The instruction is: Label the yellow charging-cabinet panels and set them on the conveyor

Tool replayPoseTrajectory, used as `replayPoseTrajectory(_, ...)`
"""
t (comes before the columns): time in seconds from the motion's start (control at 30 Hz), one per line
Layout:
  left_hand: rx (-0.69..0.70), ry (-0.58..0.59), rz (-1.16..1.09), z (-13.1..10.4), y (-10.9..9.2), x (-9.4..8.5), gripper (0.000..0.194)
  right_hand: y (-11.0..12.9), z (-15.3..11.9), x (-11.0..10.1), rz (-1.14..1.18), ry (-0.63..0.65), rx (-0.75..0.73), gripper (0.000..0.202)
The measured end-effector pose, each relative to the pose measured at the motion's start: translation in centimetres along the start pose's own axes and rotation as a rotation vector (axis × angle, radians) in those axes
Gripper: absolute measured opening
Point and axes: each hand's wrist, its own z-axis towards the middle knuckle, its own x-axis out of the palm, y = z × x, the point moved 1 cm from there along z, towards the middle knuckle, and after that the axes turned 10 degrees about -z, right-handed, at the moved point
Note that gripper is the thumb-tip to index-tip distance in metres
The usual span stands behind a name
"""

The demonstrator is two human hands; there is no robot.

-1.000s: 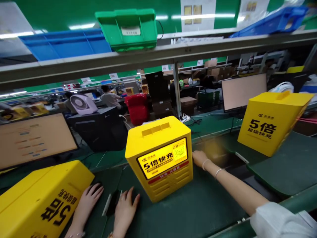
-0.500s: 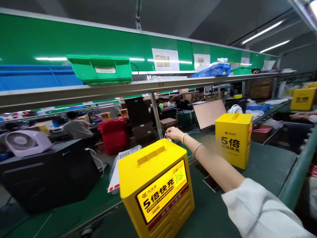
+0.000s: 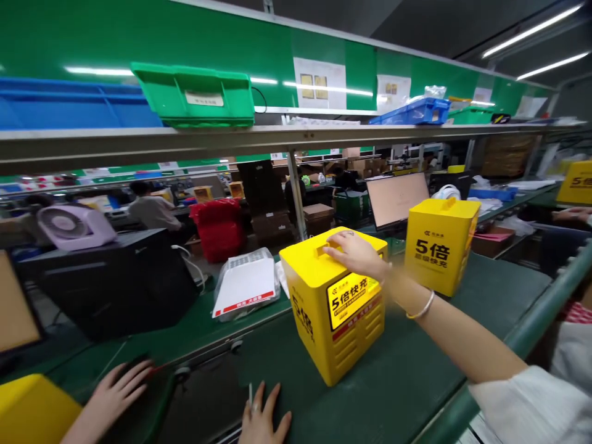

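Observation:
A yellow box with a lit label panel and black lettering stands on the dark green conveyor belt. My right hand, in a white sleeve, is on its top with the fingers curled over the moulded handle. At the bottom edge my left hand has its fingers spread at the near side of the belt, apart from the box; its palm is cut off. A second yellow box stands behind my right forearm.
A co-worker's hand rests on a dark object at lower left, near another yellow box. A bagged white panel lies beside the belt. A black case carries a purple fan. Above runs a shelf with bins.
My right hand has come back from beyond the box onto its handle. The box stands farther right and is turned, showing its left side. My left hand and a co-worker's hand have entered view.

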Motion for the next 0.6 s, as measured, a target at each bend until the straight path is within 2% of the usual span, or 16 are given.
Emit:
replayPoseTrajectory(0.03,-0.006,-0.031,-0.063,0.3,0.2,-1.3,0.069,0.1,-0.2,0.4,-0.006,-0.033,0.008,0.037)
replayPoseTrajectory(0.1,-0.046,-0.124,-0.253,1.5,1.2,-5.8,0.064,-0.1,-0.2,1.0,0.003,-0.081,-0.002,0.034)
replayPoseTrajectory(0.2,-0.057,-0.348,-0.347,3.9,3.8,-15.5,0.054,-1.1,0.1,1.8,0.025,-0.135,-0.031,0.034)
replayPoseTrajectory(0.27,-0.054,-0.446,-0.384,4.5,6.1,-20.8,0.057,-1.9,0.4,2.5,0.021,-0.161,-0.033,0.04)
replayPoseTrajectory(0.3,-0.051,-0.478,-0.396,4.2,7.3,-22.5,0.061,-2.4,0.5,2.9,0.018,-0.17,-0.032,0.045)
replayPoseTrajectory(0.33,-0.049,-0.501,-0.401,3.6,8.6,-23.5,0.06,-2.8,0.7,3.2,0.017,-0.178,-0.033,0.05)
replayPoseTrajectory(0.37,-0.05,-0.518,-0.399,2.4,10.0,-23.7,0.055,-3.3,0.8,3.6,0.019,-0.184,-0.036,0.055)
replayPoseTrajectory(0.43,-0.063,-0.535,-0.378,-1.3,13.0,-22.7,0.042,-4.0,1.1,4.0,0.029,-0.194,-0.046,0.063)
replayPoseTrajectory(0.53,-0.092,-0.554,-0.278,-9.9,17.5,-18.9,0.037,-4.2,0.8,4.0,0.046,-0.224,-0.02,0.07)
replayPoseTrajectory(0.6,-0.22,-0.648,-0.225,-16.0,19.8,-16.0,0.048,-3.5,-0.6,3.6,0.08,-0.332,0.015,0.067)
